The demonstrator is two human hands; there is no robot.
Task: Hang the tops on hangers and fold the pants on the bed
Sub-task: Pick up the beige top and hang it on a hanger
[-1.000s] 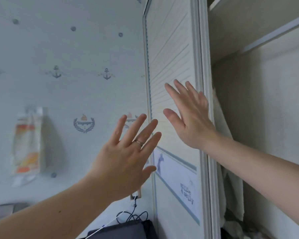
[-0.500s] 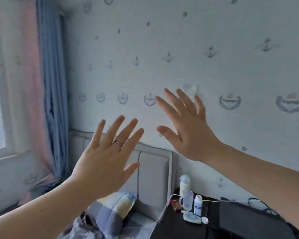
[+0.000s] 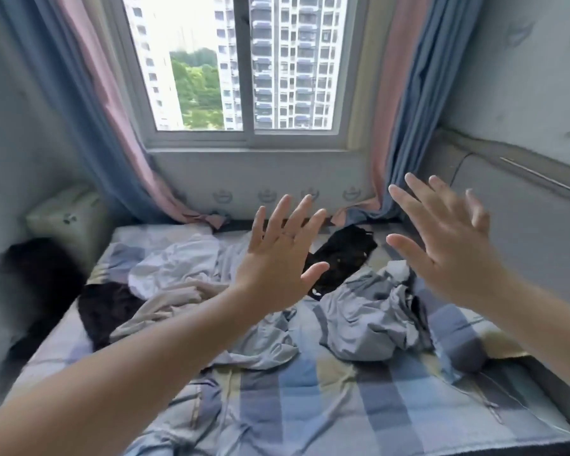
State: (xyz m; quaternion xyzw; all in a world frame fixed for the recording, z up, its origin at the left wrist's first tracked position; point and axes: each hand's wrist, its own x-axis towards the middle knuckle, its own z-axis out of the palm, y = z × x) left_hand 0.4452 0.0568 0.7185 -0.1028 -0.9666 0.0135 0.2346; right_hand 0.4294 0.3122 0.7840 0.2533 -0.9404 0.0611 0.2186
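Note:
Both my hands are raised in the air above the bed [image 3: 310, 390] with fingers spread, holding nothing. My left hand [image 3: 277, 258] has a ring on one finger; my right hand [image 3: 448, 248] is a little farther right. Crumpled clothes lie on the checked sheet: a white garment [image 3: 175, 264] at the left, a beige one [image 3: 165, 307] in front of it, a dark one [image 3: 106, 307] at the left edge, a black patterned one [image 3: 346, 255] near the window wall, and a grey-blue heap [image 3: 366, 317] in the middle right. No hanger is in view.
A window [image 3: 244, 67] with pink and blue curtains [image 3: 106, 126] stands behind the bed. A padded headboard [image 3: 524, 225] runs along the right wall, with a checked pillow [image 3: 458, 337] below it. A pale box [image 3: 66, 215] and a dark blurred shape [image 3: 30, 284] sit at the left.
The view has swung left, from the wardrobe door past the anchor-patterned wall and nightstand to the bed and window. Both hands stayed raised and spread the whole time.

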